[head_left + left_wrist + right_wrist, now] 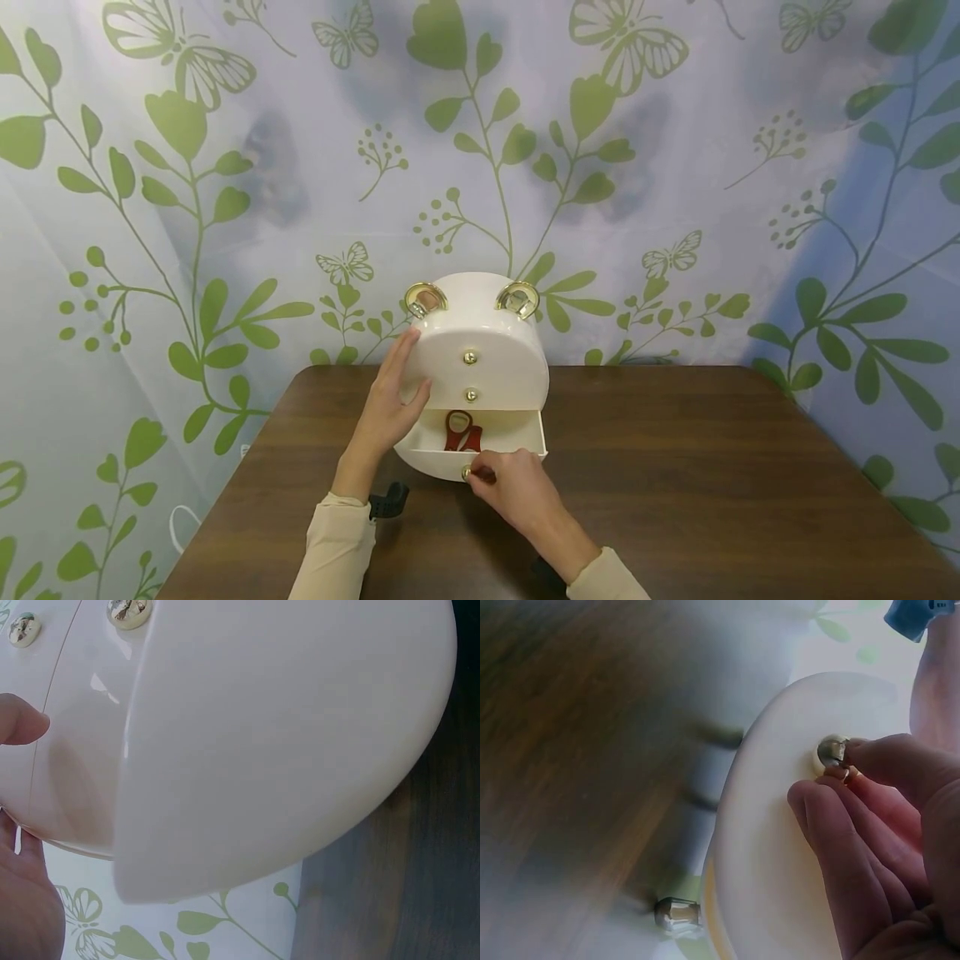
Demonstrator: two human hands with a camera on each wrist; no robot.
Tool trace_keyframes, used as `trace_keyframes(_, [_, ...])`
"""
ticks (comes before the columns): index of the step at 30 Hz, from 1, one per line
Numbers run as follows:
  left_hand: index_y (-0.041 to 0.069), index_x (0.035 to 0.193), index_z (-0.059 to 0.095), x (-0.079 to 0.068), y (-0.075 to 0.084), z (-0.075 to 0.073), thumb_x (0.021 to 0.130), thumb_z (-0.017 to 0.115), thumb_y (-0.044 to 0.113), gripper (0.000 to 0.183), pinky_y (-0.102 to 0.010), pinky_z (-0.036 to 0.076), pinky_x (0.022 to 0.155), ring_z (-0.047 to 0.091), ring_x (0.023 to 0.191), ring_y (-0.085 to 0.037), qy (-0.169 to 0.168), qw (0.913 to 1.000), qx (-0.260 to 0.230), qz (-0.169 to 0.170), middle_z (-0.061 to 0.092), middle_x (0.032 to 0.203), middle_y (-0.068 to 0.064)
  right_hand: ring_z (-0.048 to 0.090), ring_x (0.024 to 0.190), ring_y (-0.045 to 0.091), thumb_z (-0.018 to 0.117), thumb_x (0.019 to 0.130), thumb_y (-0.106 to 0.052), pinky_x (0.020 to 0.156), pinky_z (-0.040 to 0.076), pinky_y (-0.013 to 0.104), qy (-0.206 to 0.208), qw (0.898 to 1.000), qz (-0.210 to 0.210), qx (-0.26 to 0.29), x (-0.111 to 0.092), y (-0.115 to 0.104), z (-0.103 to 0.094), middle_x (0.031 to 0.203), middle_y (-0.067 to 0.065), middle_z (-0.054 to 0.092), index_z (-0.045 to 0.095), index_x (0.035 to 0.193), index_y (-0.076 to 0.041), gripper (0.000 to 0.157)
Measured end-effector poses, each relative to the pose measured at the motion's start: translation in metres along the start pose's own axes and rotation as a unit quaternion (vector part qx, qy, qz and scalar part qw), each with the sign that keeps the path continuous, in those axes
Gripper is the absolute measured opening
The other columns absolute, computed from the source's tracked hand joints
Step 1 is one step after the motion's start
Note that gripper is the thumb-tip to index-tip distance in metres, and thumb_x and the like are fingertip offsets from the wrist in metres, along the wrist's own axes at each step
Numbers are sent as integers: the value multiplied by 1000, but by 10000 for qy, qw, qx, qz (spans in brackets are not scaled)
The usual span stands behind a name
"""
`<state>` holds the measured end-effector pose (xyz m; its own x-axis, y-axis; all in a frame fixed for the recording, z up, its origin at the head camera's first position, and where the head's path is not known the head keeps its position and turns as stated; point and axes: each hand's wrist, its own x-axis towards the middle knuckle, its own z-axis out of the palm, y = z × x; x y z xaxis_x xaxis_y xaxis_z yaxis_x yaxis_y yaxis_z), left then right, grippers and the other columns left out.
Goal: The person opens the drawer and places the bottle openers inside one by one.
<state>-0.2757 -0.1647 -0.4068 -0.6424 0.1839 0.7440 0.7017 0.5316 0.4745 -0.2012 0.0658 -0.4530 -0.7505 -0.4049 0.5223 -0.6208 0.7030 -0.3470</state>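
A white rounded drawer box (472, 300) with two gold ears (518, 298) stands on the table. Its bottom drawer (427, 463) is pulled out, and red-handled scissors (475, 438) lie inside, partly hidden by the drawer front. My right hand (519, 493) pinches the gold knob (829, 752) of this drawer between thumb and fingers. On the box's left side rests my left hand (384, 413), its fingers extended along the side. The left thumb (24, 721) lies over the front face, beside the upper drawers.
Two more gold knobs (470, 357) sit on the upper drawers, which are closed. The brown wooden table (697, 483) extends to both sides. Behind it hangs a pale cloth (300, 167) printed with green leaves and butterflies. Gold feet (679, 915) show under the box.
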Motion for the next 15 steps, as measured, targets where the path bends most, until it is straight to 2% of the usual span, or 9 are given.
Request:
trace_keyframes(5, [14, 162, 35, 0, -1, 0, 92, 72, 0, 81, -42, 28, 124, 33, 153, -31, -37, 10000, 39, -70, 34, 166, -12, 68, 68, -3, 87, 83, -14, 62, 55, 15, 130, 9999, -8, -7, 0, 3, 1, 76, -9, 76, 77, 80, -19, 11])
trace_keyframes(8, [15, 162, 34, 0, -2, 0, 92, 72, 0, 81, -46, 29, 124, 32, 154, -30, -61, 9999, 35, -113, 34, 167, -11, 68, 69, -2, 87, 83, -14, 62, 55, 16, 147, 9999, 29, 41, 1, 6, 2, 76, -9, 76, 77, 81, -18, 11])
trace_keyframes(11, [15, 162, 34, 0, -3, 0, 92, 72, 0, 81, -44, 28, 124, 32, 154, -30, -54, 9999, 33, -110, 34, 167, -11, 68, 69, -1, 86, 83, -14, 63, 56, 16, 147, 9998, 47, 104, 2, 8, 3, 77, -9, 76, 77, 81, -18, 11])
trace_keyframes(15, [15, 162, 34, -1, -3, 1, 92, 72, -1, 81, -32, 25, 125, 32, 153, -31, -31, 10000, -3, -83, 34, 166, -11, 69, 69, 0, 86, 84, -13, 62, 56, 17, 185, 9997, 55, 128, 3, 10, 4, 77, -8, 76, 77, 81, -18, 11])
